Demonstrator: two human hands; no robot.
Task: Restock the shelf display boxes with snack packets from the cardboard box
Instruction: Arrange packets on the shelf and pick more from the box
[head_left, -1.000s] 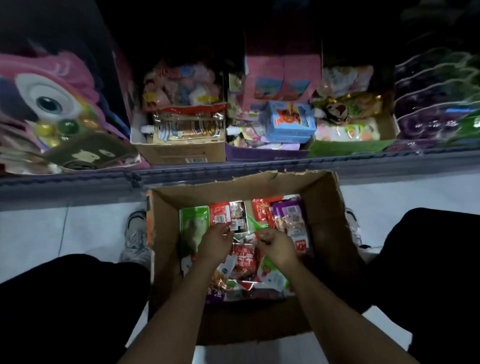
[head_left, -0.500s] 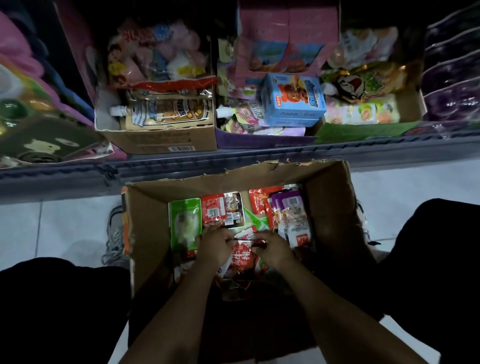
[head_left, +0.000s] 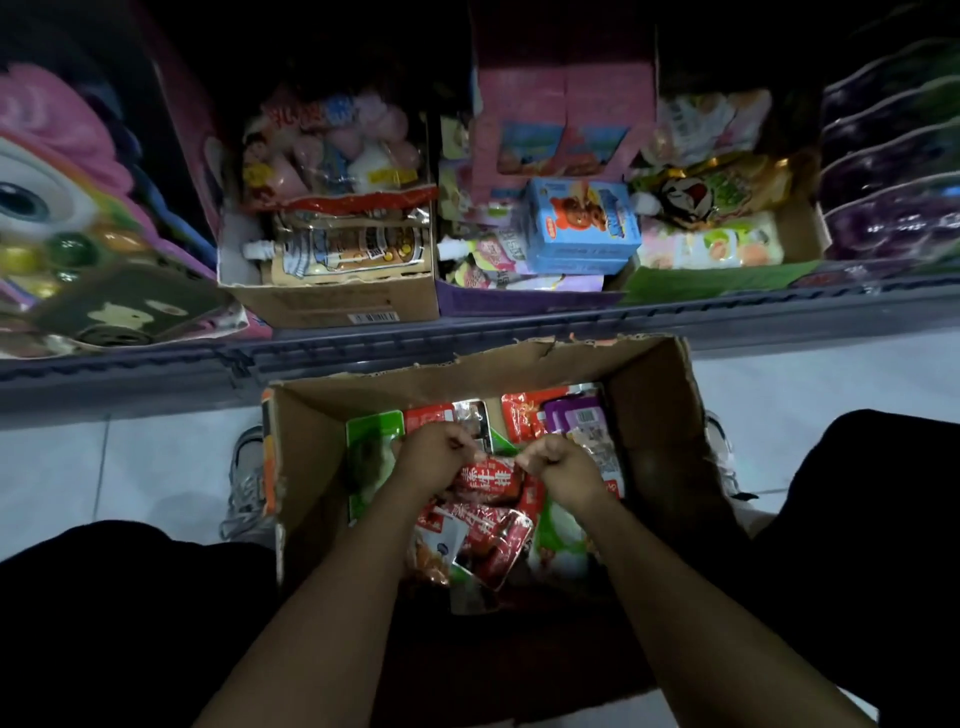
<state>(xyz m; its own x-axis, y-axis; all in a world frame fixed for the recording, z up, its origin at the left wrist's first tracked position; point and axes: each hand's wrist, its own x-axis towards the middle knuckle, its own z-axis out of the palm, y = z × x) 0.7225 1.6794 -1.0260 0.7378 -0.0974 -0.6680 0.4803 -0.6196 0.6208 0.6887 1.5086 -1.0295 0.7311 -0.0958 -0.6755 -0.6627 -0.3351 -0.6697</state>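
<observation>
Hands first: the left hand (head_left: 434, 457) and the right hand (head_left: 561, 467) are both down inside the open brown cardboard box (head_left: 649, 410), fingers curled tight, each pinching 1 upper corner of the same glossy red foil snack packet with white characters (head_left: 485, 480). The packet hangs between the 2 fists, its top edge stretched from one grip to the other, just above the loose heap it came from. By the look of it, this is light, soft, crinkly film that will buckle if squeezed in the middle and may slide between fingers, so the sealed top edge and corners, where it is gripped now, seem the safest hold. Under the wrists lie more red packets (head_left: 488, 545); a green packet (head_left: 371, 452) sits just left of the left hand, and purple packets (head_left: 574, 415) lie near the right hand, toward the far right wall. The box stands on pale floor tiles (head_left: 130, 467) between the person's dark-clad knees. Beyond it, on the grey shelf edge (head_left: 467, 338), stand the display boxes: a brown cardboard display tray (head_left: 337, 304) with pouches, a purple display tray (head_left: 519, 304) holding a blue carton with a bear (head_left: 582, 223), and a green tray (head_left: 717, 283) to the right.
</observation>
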